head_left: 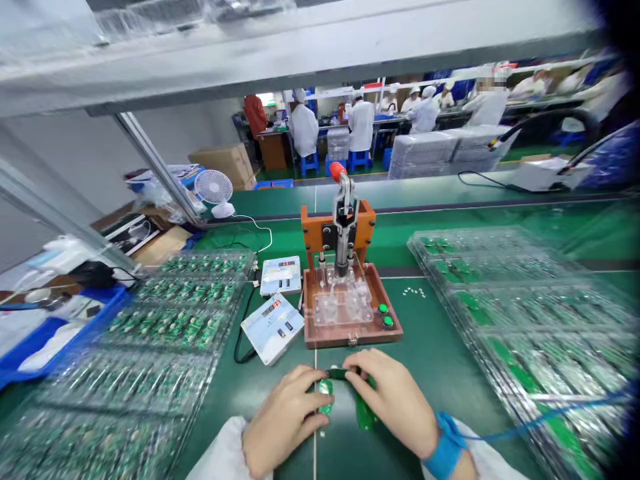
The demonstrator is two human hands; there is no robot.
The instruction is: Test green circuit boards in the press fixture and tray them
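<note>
Clear trays (150, 333) of boards lie at left. Near centre, the left hand (285, 420) and right hand (395, 400) pinch small green circuit boards (326, 393), seemingly several, just near of the press fixture (345, 293). More trays (525, 313) lie right.

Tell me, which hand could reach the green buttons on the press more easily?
Probably the right hand: it lies nearly below the green buttons at the press's right corner. The left hand sits farther left.
</note>
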